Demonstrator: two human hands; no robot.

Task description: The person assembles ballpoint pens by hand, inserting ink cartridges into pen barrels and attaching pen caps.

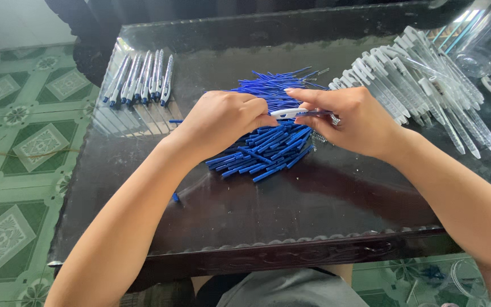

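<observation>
While the left hand (223, 116) and right hand (353, 116) pinched a half-assembled pen (291, 112) above the blue refill pile (268, 145), both grips closed, assembly seemed midway; seating the parts likely came next.

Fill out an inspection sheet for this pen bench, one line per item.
Surface: dark glossy table, carved front edge.
Job's things: white and blue pen held between both hands; heap of blue refills beneath; small springs beside the heap.
Clutter: pile of clear pen barrels at right; row of finished pens at left; clear plastic jar at far right; one stray blue piece.
Grippers: left hand and right hand both closed on the pen.
Cables: nothing seen.
Surroundings: green patterned floor tiles.
</observation>
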